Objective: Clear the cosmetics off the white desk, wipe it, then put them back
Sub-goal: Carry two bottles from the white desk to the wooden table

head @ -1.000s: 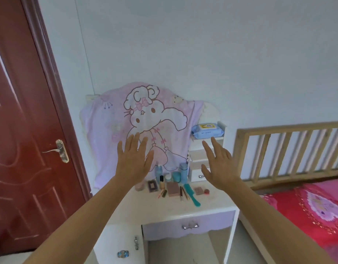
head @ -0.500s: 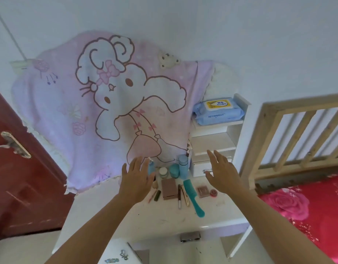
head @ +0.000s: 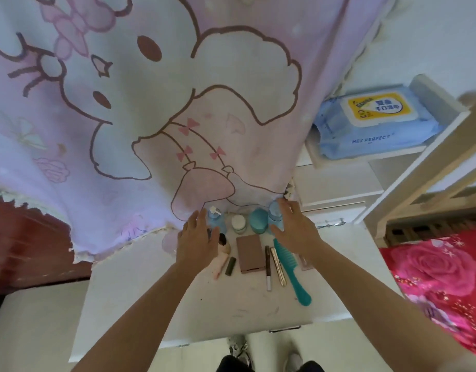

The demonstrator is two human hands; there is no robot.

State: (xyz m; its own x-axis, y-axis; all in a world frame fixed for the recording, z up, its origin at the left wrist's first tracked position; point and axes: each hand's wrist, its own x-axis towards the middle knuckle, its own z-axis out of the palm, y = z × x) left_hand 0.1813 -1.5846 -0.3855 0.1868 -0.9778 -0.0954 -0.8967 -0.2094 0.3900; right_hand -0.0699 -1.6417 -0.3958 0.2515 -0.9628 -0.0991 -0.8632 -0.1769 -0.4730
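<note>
The left hand (head: pixel 195 242) and right hand (head: pixel 294 229), fingers spread and empty, partly hide the cosmetics (head: pixel 251 253) at the back of the white desk (head: pixel 151 299). A cartoon towel (head: pixel 124 116) hangs behind the desk.

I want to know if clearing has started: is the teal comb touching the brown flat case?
Apart. The head view shows the comb lying to the right of the case, with two slim pencils and bare white desk between them.
</note>
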